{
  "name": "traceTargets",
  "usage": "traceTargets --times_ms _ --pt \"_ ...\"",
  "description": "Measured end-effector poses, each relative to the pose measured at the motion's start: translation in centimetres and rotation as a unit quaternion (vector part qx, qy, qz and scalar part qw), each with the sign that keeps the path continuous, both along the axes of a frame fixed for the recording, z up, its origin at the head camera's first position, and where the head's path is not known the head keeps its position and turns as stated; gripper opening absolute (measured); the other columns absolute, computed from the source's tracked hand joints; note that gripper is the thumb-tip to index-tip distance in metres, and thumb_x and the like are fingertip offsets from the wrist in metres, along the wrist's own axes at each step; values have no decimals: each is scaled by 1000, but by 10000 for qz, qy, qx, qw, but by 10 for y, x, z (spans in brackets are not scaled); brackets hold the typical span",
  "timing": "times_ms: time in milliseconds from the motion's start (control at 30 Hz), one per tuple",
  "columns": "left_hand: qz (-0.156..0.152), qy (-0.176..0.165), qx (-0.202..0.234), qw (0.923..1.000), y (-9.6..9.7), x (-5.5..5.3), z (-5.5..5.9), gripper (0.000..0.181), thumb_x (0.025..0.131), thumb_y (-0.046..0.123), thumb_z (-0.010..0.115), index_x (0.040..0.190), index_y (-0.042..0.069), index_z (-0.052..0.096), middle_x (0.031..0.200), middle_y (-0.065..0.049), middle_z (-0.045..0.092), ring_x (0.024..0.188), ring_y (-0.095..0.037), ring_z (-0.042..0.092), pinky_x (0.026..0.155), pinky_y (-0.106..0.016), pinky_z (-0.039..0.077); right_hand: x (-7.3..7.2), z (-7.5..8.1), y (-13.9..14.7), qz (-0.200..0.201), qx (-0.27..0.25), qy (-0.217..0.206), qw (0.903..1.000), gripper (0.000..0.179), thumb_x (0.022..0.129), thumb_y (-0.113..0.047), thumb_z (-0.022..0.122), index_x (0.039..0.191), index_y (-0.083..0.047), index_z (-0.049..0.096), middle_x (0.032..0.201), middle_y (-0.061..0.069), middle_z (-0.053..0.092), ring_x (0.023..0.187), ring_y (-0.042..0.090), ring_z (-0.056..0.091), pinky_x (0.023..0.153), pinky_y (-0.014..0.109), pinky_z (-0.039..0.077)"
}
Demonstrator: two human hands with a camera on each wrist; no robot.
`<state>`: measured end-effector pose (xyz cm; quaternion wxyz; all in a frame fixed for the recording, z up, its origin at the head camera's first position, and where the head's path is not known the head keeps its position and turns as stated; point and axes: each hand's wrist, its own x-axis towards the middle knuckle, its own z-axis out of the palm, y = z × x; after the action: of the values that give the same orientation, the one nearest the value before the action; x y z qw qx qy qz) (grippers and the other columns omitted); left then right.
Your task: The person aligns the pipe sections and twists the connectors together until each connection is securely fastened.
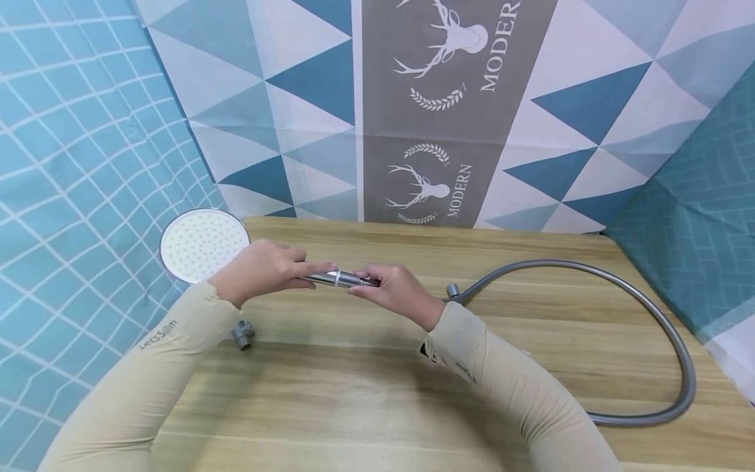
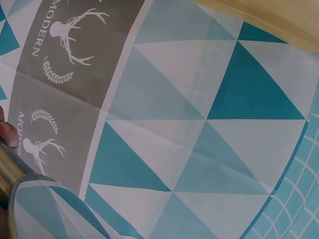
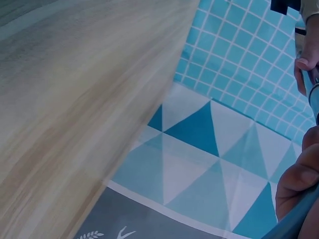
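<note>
My left hand [image 1: 265,269] grips the handle of a shower head [image 1: 203,244], whose round white face is turned toward me at the left. Fingers and thumb of my right hand [image 1: 398,290] pinch a shower hose [image 1: 669,321] near its chrome end piece [image 1: 349,280]. That end piece lines up with the handle's end and meets it; whether they are screwed together cannot be seen. The right wrist view shows the right hand [image 3: 301,174] round the hose at the edge. In the left wrist view the shower head's shiny back [image 2: 52,211] mirrors the wall pattern.
A small grey fitting [image 1: 242,334] lies on the wooden tabletop [image 1: 348,393] below the left forearm. The hose's other end [image 1: 453,290] rests behind the right wrist, and its loop spreads across the right side. Patterned sheets [image 1: 318,85] stand around the table.
</note>
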<state>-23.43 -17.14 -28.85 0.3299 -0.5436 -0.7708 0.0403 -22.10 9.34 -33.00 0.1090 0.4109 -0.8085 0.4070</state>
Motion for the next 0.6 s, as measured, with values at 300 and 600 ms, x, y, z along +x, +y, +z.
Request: traceTargets --times_ms 300,600 --pt "75 -54 -21 10000 -2 -2 -2 47 78 40 75 122 29 64 62 0 49 43 -10 26 39 -23 24 -1 0 0 -71 77 -201 9997 18 86 -12 74 97 2 70 66 0 56 53 1 39 49 19 35" --pt "4 -103 91 9999 -4 -1 -5 41 98 53 43 123 28 63 61 1 46 44 -8 20 39 -23 22 0 -2 -3 -98 92 -154 9998 15 88 -13 72 94 1 70 63 -4 49 52 1 36 48 19 33"
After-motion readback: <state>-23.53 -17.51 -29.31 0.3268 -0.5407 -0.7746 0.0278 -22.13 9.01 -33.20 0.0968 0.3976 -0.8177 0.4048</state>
